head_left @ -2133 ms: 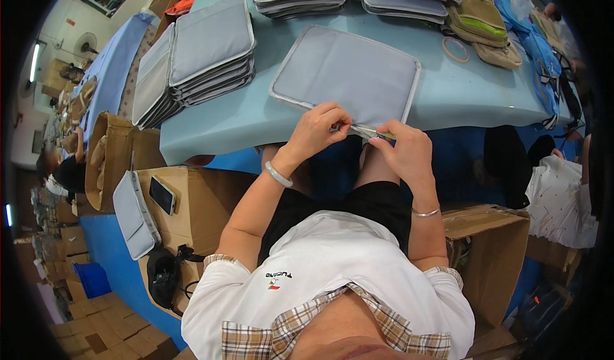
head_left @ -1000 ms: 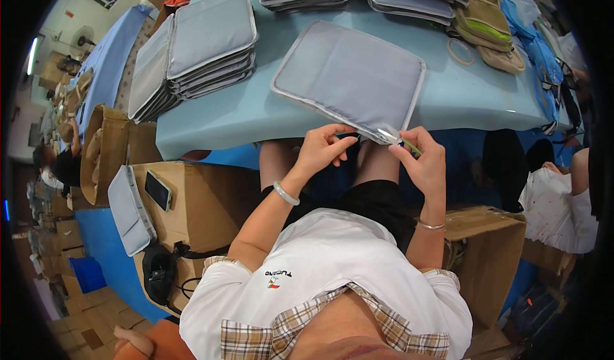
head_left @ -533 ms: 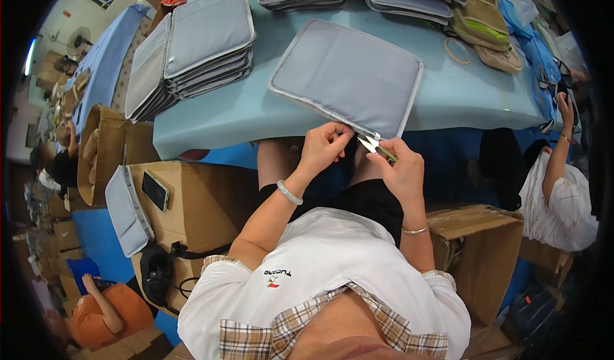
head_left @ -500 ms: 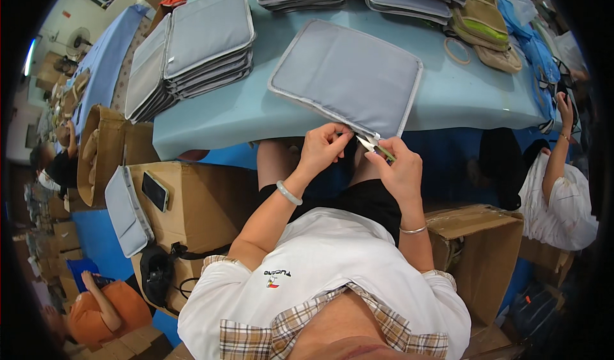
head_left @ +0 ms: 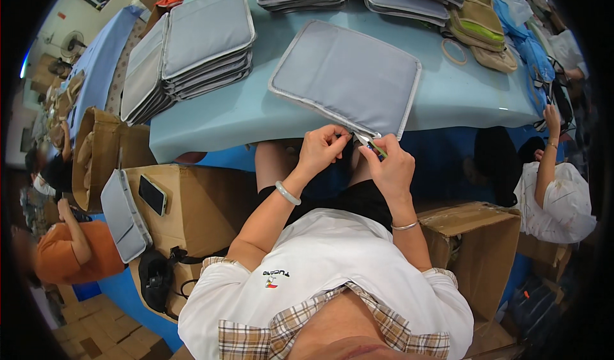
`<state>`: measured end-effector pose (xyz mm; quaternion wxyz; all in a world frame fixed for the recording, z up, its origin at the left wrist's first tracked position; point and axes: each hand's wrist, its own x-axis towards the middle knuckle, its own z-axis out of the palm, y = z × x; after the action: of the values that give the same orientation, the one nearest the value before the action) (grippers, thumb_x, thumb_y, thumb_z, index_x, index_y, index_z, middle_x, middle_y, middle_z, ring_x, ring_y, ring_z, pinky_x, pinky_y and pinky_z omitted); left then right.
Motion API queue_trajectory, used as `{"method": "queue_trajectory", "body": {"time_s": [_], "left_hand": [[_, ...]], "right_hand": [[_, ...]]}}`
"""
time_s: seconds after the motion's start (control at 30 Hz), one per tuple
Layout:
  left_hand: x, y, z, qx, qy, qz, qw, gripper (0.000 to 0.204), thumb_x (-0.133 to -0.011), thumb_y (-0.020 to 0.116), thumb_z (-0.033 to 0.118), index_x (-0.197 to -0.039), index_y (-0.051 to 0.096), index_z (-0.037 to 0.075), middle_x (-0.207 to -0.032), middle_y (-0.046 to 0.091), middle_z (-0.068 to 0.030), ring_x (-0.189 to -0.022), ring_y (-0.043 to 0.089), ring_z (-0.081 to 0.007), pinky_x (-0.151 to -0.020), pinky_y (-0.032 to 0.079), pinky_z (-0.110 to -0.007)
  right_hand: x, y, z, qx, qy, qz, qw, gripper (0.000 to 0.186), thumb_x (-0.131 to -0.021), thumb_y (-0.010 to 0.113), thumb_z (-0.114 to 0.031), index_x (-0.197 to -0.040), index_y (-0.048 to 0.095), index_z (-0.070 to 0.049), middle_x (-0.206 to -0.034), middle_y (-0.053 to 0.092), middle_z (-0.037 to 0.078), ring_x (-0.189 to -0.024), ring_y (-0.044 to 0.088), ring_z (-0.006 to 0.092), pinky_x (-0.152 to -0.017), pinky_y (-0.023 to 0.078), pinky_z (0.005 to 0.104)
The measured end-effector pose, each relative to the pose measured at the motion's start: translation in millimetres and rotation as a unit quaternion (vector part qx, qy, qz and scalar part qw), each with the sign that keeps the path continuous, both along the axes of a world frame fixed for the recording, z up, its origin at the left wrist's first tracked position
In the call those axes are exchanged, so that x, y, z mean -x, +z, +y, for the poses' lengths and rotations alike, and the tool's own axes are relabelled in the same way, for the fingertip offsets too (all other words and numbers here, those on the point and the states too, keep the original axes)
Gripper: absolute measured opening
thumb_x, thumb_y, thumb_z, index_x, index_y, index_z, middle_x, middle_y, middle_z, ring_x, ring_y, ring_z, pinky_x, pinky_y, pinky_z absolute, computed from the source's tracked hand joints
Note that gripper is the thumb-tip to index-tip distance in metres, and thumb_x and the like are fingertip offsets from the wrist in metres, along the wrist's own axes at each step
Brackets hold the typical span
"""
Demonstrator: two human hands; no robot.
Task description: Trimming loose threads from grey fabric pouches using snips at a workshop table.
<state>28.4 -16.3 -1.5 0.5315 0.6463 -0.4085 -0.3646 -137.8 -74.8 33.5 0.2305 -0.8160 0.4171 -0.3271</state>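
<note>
Thing in hand: a flat, grey, padded fabric sleeve with pale piped edging (head_left: 345,78) is lying on the light blue tabletop (head_left: 243,113), its near corner hanging at the table's front edge, right above the person's lap
Left hand: the left hand (head_left: 322,149) is curling its fingers and pinching the sleeve's near edge, just beside the corner
Right hand: the right hand (head_left: 390,168) is closing around a small slim tool with a green handle (head_left: 373,147), its tip touching the same corner; what kind of tool it is cannot be told
Handling: the sleeve is looking light, soft and floppy, not fragile; it is likely bending if lifted by one corner, so the stiffer piped rim is seeming the best place to grip, with the flat panel left resting on the table
Nearby: a stack of like grey sleeves (head_left: 192,56) is sitting well apart to the left; a brown cardboard box (head_left: 192,200) is standing below the table
</note>
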Motion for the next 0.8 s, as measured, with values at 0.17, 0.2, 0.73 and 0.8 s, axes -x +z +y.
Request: {"method": "queue_trajectory", "body": {"time_s": [0.17,0.2,0.73,0.8], "left_hand": [[-1,-1,-1,0.004,0.0,0.007,1.0,0.013,-0.086,0.067,0.014,-0.088,0.069,0.001,-0.053,0.06,-0.0014,-0.046,0.057,-0.0065,-0.041,0.042,-0.022],[-1,-1,0,0.005,0.001,0.008,1.0,0.013,-0.086,0.067,0.014,-0.088,0.069,0.001,-0.053,0.06,-0.0014,-0.046,0.057,-0.0065,-0.041,0.042,-0.022],[-21,-11,19,-0.13,-0.154,-0.26,0.944,0.013,-0.088,0.062,0.012,-0.094,0.067,0.002,-0.071,0.068,-0.0074,-0.064,0.066,-0.0202,-0.062,0.052,-0.031],[-20,-10,19,-0.049,-0.154,-0.369,0.915,0.012,-0.086,0.062,0.009,-0.095,0.066,0.003,-0.078,0.069,-0.008,-0.072,0.068,-0.0233,-0.068,0.053,-0.033]], "right_hand": [[-6,3,0,0.02,-0.007,-0.002,1.0,0.029,-0.077,0.079,-0.026,-0.081,0.06,-0.004,-0.074,0.068,0.01,-0.068,0.069,0.0288,-0.057,0.051,0.0336],[-6,4,0,0.02,-0.006,-0.001,1.0,0.029,-0.077,0.079,-0.026,-0.081,0.06,-0.004,-0.074,0.068,0.01,-0.068,0.069,0.0288,-0.057,0.051,0.0336],[24,12,-7,-0.102,0.074,-0.116,0.985,0.03,-0.075,0.081,-0.014,-0.093,0.059,-0.003,-0.067,0.06,0.006,-0.058,0.057,0.0157,-0.055,0.046,0.026],[30,18,-11,-0.123,0.063,-0.162,0.977,0.034,-0.076,0.079,-0.008,-0.103,0.059,-0.002,-0.068,0.055,0.003,-0.062,0.05,0.0093,-0.058,0.044,0.0229]]}}
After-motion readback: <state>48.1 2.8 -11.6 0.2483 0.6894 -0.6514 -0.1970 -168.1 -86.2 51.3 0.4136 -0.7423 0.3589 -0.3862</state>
